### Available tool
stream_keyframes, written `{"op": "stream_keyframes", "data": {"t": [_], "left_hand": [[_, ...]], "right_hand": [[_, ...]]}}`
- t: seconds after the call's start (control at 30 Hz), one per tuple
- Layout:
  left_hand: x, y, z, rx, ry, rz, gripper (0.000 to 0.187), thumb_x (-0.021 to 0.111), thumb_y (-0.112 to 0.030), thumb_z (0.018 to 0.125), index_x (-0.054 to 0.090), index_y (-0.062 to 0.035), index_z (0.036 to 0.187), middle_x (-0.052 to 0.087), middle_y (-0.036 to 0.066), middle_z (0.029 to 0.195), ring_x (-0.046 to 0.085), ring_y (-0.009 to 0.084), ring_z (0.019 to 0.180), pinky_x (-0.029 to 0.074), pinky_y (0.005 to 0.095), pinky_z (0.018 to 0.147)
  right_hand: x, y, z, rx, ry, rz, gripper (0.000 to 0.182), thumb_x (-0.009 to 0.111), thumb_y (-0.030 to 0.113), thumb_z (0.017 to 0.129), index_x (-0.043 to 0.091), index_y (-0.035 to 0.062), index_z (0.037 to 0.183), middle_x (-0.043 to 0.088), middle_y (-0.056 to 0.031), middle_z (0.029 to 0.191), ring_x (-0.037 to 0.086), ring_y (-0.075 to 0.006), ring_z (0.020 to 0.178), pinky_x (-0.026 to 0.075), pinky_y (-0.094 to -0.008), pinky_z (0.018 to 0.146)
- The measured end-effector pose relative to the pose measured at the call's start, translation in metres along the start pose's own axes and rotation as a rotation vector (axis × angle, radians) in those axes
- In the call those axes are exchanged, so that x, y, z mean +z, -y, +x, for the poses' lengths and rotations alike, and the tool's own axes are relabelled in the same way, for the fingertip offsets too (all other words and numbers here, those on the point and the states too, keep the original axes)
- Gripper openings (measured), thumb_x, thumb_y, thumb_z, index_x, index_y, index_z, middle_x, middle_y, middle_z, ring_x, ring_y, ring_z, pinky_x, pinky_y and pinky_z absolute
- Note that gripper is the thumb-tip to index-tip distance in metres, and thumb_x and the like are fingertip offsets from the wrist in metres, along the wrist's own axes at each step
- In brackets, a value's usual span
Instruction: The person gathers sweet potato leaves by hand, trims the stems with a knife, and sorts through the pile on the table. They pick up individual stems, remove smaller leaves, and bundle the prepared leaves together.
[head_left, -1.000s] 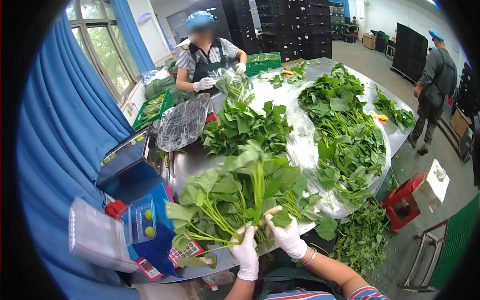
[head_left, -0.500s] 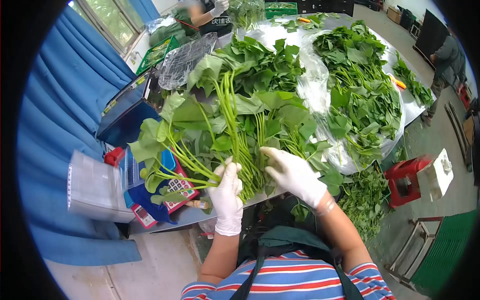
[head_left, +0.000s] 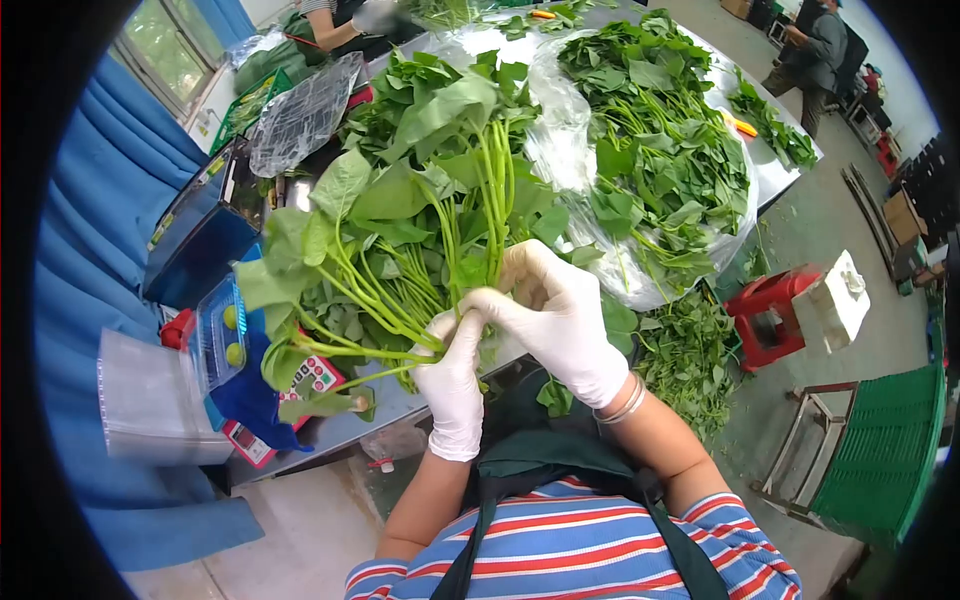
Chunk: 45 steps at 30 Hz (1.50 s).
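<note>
My left hand (head_left: pixel 450 385), in a white glove, is closed around a bunch of leafy green stems (head_left: pixel 375 300) that fan out to the left and upward. My right hand (head_left: pixel 565 325), also gloved, meets it, its thumb against the left thumb. Its bent fingers pinch at the lower part of the upright stems (head_left: pixel 497 185); the exact grip is partly hidden. Behind both hands lies a pile of the same greens (head_left: pixel 415 95) on the table.
A larger heap of greens (head_left: pixel 670 150) lies on clear plastic at right. At left are a pink scale (head_left: pixel 250 445), a blue basket (head_left: pixel 215 330) and a clear plastic bin (head_left: pixel 150 400). A red stool (head_left: pixel 770 310) stands right. Other people (head_left: pixel 815 60) are farther back.
My right hand has moved left to my left hand, and its fingers have closed in on the stems. The view has shifted, so the table appears farther left and higher.
</note>
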<state>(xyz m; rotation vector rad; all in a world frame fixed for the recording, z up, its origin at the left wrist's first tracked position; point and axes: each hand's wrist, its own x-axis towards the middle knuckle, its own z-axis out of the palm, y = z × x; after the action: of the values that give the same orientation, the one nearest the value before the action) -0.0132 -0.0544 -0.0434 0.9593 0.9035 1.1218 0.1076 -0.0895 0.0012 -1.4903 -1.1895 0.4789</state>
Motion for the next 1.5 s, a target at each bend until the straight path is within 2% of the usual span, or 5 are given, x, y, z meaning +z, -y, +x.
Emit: {"op": "stream_keyframes", "data": {"t": [0.2,0.73,0.83,1.33,1.5], "left_hand": [[-0.001,0.002,0.002,0.015,-0.025,0.053,0.022,0.067,-0.008,0.081,0.064,0.004,0.099,0.063,0.003,0.086,0.055,0.0085,0.076,0.043,0.0229,0.072],[-0.001,-0.002,0.012,-0.068,-0.056,-0.17,0.016,0.063,-0.006,0.083,0.065,0.0003,0.097,0.058,-0.003,0.072,0.037,-0.0009,0.051,0.025,0.0158,0.045],[-0.003,-0.001,0.014,-0.049,-0.078,-0.141,0.016,0.063,-0.005,0.082,0.065,0.0003,0.097,0.058,-0.003,0.072,0.037,-0.0006,0.051,0.026,0.0161,0.045],[-0.001,-0.004,0.018,-0.103,-0.139,-0.354,0.01,0.06,-0.014,0.087,0.062,-0.005,0.091,0.055,-0.004,0.071,0.039,0.0015,0.054,0.033,0.0163,0.051],[-0.012,0.005,0.016,-0.113,-0.003,-0.318,0.014,0.06,-0.013,0.087,0.061,-0.0019,0.096,0.057,0.0,0.074,0.032,0.001,0.043,0.023,0.0181,0.039]], "right_hand": [[0.007,-0.005,0.004,0.004,-0.001,0.19,0.016,0.064,0.009,0.08,0.057,-0.001,0.091,0.063,-0.0074,0.073,0.059,-0.0099,0.056,0.047,-0.0232,0.055],[0.029,-0.02,0.006,0.197,-0.086,0.511,0.014,0.068,0.009,0.077,0.054,0.0037,0.077,0.051,0.0036,0.06,0.043,-0.002,0.052,0.035,-0.0202,0.046],[0.023,-0.018,-0.001,-0.134,-0.196,-0.069,0.024,0.076,0.015,0.072,0.058,0.003,0.084,0.053,0.0013,0.064,0.041,-0.0036,0.048,0.034,-0.0191,0.043],[0.035,-0.027,0.002,-0.595,0.16,-0.098,0.013,0.071,0.005,0.068,0.06,0.0099,0.073,0.048,-0.0023,0.054,0.047,-0.0152,0.042,0.039,-0.0259,0.043],[0.024,-0.022,0.01,-0.173,-0.224,0.178,0.014,0.063,0.002,0.077,0.059,0.0027,0.09,0.061,-0.0066,0.087,0.057,-0.0107,0.07,0.047,-0.023,0.062]]}}
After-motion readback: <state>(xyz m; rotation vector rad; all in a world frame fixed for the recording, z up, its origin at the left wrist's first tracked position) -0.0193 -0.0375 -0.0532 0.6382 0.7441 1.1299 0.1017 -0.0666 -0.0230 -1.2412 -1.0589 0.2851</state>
